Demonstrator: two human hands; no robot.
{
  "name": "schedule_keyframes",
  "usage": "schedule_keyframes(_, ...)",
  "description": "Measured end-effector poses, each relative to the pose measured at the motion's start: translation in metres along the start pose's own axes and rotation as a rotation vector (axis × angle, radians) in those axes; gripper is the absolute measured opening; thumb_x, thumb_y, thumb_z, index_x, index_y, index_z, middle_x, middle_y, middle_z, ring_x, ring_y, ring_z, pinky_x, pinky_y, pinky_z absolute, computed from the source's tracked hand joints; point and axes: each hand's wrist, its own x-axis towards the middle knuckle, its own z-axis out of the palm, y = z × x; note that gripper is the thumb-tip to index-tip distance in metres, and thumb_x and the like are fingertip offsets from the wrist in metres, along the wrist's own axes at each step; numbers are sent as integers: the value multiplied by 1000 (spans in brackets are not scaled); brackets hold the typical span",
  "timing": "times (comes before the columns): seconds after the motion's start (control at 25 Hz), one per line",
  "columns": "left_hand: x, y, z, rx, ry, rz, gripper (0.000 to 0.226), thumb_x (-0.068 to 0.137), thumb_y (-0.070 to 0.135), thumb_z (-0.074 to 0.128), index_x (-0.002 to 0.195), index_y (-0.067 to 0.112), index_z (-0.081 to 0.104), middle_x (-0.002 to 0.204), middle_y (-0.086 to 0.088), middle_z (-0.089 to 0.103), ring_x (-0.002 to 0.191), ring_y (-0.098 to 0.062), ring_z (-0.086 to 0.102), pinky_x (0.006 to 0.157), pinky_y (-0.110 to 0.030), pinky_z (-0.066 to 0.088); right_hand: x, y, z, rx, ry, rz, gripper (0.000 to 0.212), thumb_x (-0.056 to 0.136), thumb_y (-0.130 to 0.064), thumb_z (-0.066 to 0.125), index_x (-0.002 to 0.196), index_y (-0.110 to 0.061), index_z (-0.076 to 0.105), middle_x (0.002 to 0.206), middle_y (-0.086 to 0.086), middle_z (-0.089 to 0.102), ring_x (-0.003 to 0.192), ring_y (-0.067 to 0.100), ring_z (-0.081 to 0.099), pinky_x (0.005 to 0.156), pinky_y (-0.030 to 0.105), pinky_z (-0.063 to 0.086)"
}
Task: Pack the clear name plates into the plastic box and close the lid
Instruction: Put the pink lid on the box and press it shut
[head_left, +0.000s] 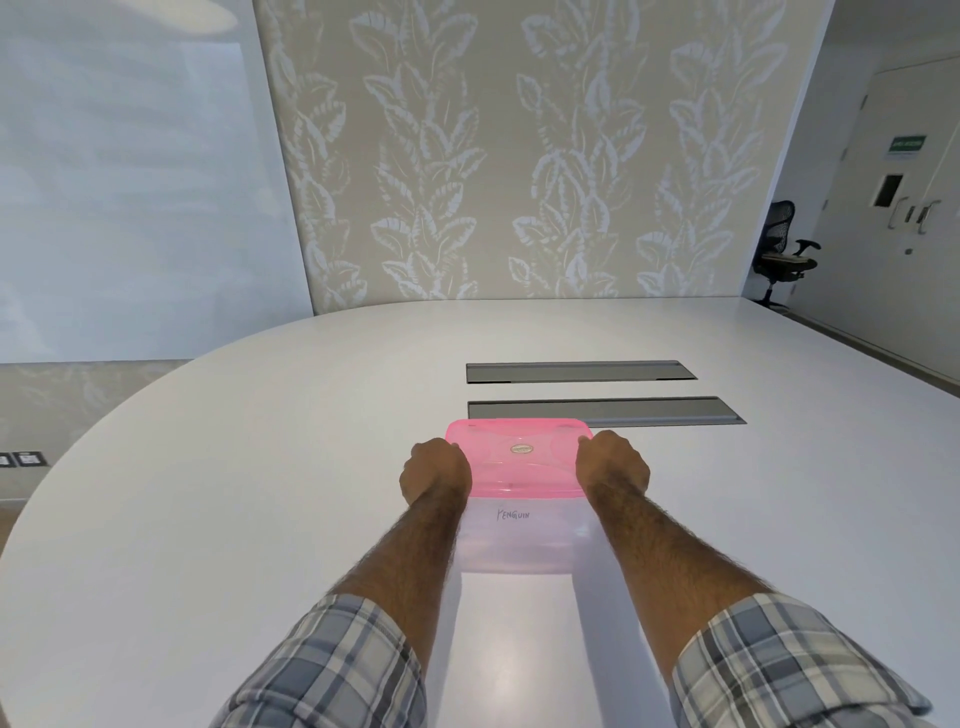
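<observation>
A clear plastic box (519, 540) stands on the white table (208, 493) in front of me, with "PENGUIN" handwritten on its near wall. Its translucent pink lid (519, 457) lies on top. My left hand (435, 470) grips the lid's left edge with curled fingers. My right hand (613, 465) grips the lid's right edge the same way. The box's contents are too faint to make out through the wall.
Two grey cable-tray flaps (582, 372) (649, 411) are set into the table just beyond the box. A black office chair (782, 254) stands at the far right near white doors. A patterned wall runs behind the table.
</observation>
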Motion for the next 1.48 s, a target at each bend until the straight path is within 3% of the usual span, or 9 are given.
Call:
schedule_keyframes(0.28,-5,-9,5,29,14,46,42,101,35,35,111,10,67,113,-10,67,99,-30,67,80,-36,49,-5,10,5,18,-11,-16,44,99,-45,41,110,-11,68,111,9,71,103,29,68,79,34,50)
schedule_keyframes(0.48,1,-9,4,-32,26,17,35,97,32,40,101,11,67,105,-8,70,93,-30,67,71,-30,40,2,10,2,41,-27,-26,42,98,-45,44,107,-12,69,109,8,72,100,29,68,75,32,47)
schedule_keyframes(0.72,16,-7,2,-55,1,-7,31,94,30,44,102,11,66,107,-9,70,94,-31,67,72,-29,42,15,5,-1,102,-77,-43,37,95,-37,45,112,-11,67,114,9,69,101,29,67,79,33,49)
schedule_keyframes(0.92,32,1,3,-85,-41,10,34,98,32,45,116,9,63,123,-10,64,109,-32,63,85,-35,48,33,2,-3,229,-158,-6,31,94,-26,50,114,-8,65,120,11,67,106,32,64,78,30,45)
schedule_keyframes(1.04,40,3,3,-103,-42,-7,34,98,32,45,115,10,64,123,-10,65,109,-32,63,84,-34,47,44,-1,-5,293,-195,14,26,90,-20,54,108,-5,66,115,13,68,102,33,65,75,28,43)
schedule_keyframes(1.2,52,6,3,-69,-63,41,34,100,31,44,119,8,62,126,-11,63,113,-32,62,87,-36,48,57,-5,-1,347,-236,-19,16,86,-17,58,91,-5,66,98,13,70,83,28,61,69,27,44)
schedule_keyframes(1.32,60,7,6,-93,-83,85,33,101,30,44,117,8,63,125,-12,64,112,-33,61,91,-38,49,66,-4,3,401,-253,-21,12,85,-15,61,83,-4,63,84,11,62,77,26,56,66,28,42)
schedule_keyframes(1.48,70,1,11,-238,-114,89,30,99,33,47,109,12,66,119,-9,67,108,-30,60,91,-36,49,77,-3,8,482,-283,2,11,85,-9,64,84,1,64,82,15,62,74,25,56,63,29,40)
